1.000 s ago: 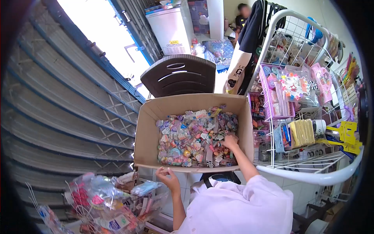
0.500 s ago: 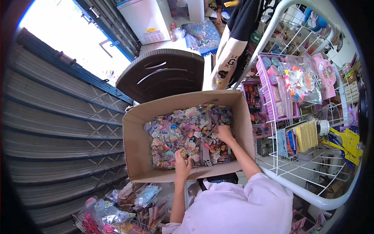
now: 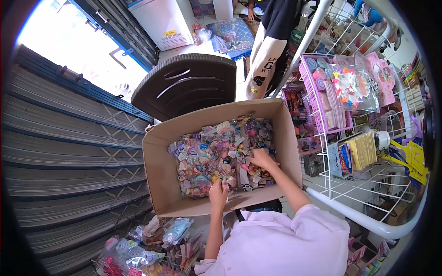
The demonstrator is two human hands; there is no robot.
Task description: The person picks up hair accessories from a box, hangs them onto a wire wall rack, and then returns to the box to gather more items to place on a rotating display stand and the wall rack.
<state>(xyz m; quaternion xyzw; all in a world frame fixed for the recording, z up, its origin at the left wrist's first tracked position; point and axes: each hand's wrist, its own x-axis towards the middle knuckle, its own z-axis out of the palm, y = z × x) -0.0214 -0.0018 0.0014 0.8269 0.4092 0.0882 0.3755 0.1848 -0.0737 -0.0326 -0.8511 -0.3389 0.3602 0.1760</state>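
Observation:
An open cardboard box holds a heap of small colourful packaged trinkets. Over the heap's near side is my left hand, its fingers drawn together at a small clear packet; whether they grip it is too small to tell. My right hand reaches into the right part of the heap, its fingers bent down among the packets. What its fingertips hold, if anything, is hidden.
A dark plastic chair stands behind the box. To the right is a white wire rack with a purple basket. Plastic-bagged goods lie at lower left. A metal shutter lines the left. Another person's hand shows at the top.
My left hand has shifted slightly right and its fingers have closed together. My right hand has moved slightly left within the heap. The whole view has shifted a little.

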